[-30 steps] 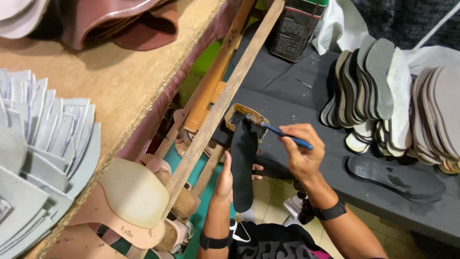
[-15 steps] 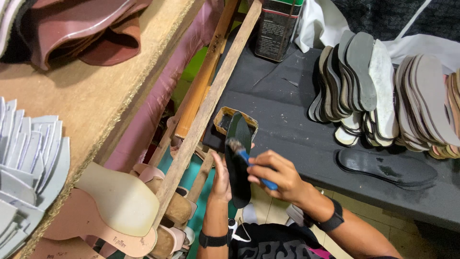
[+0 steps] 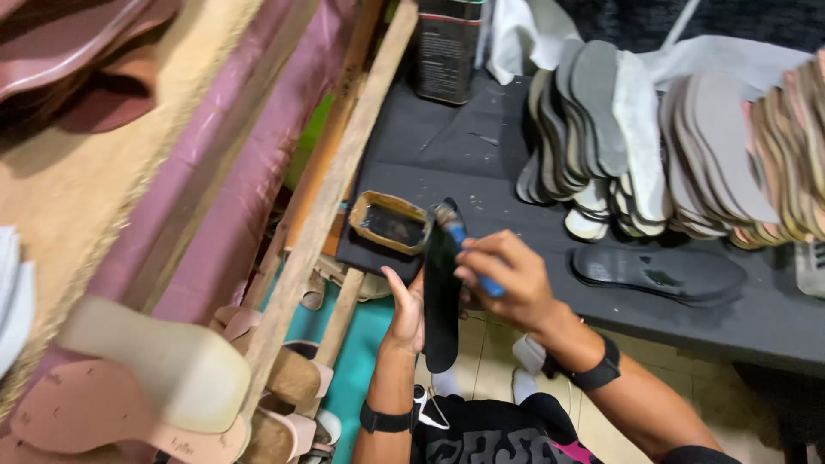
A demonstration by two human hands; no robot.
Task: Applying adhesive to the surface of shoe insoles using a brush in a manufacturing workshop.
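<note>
The left hand (image 3: pixel 406 311) is raised palm-up with the fingers partly spread, cradling a black insole (image 3: pixel 441 302) from behind; the thumb stands free on the near side and the insole rests upright against the palm and fingers. The right hand (image 3: pixel 503 277) is closed in a pinch around the blue handle of a small brush (image 3: pixel 460 241), whose bristle end lies against the upper tip of the insole. Both wrists carry dark bands. The insole is held in the air just off the front edge of the worktop (image 3: pixel 481 176), between the two hands. Directly beside the brush tip, on the worktop's near left corner, stands a small open glue tin (image 3: pixel 391 223), rectangular, with a dark content and a smeared yellowish rim. To the right of the hands a second black insole (image 3: pixel 657 275) lies flat on the dark covering of the worktop. Behind it, rows of soles (image 3: pixel 679 146) in grey, white and tan stand on edge, leaning on one another. At the rear stands a dark metal can (image 3: pixel 449 47), with white cloth (image 3: pixel 520 34) next to it. Left of the worktop a wooden rack (image 3: pixel 331 202) runs diagonally, with pink-purple material beside it and a chipboard shelf (image 3: pixel 77 206) bearing brown leather pieces. Heeled shoe bottoms (image 3: pixel 146 387) in beige and pink sit at lower left. Pale floor tiles (image 3: pixel 490 352) show below the hands.
</note>
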